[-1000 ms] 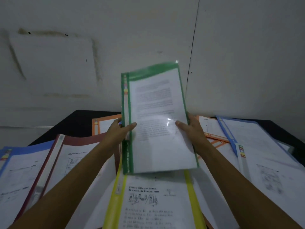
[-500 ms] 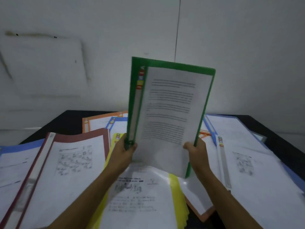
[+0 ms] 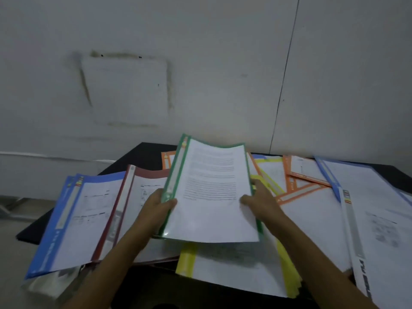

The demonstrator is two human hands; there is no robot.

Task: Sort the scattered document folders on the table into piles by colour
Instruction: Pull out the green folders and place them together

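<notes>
Green folder [image 3: 211, 190], tipped down from upright, above yellow folder [image 3: 187, 262]; grip of left hand [image 3: 156, 208] and right hand [image 3: 260, 204] clamped on its sides; pile seemingly unchosen.

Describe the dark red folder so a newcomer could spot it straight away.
Start at the black table against the white wall and look at its left side. There the dark red folder lies between the blue folder at the edge and the green folder held up in the middle. It alone has a dark red border; the folders around it are blue, green and orange.
</notes>
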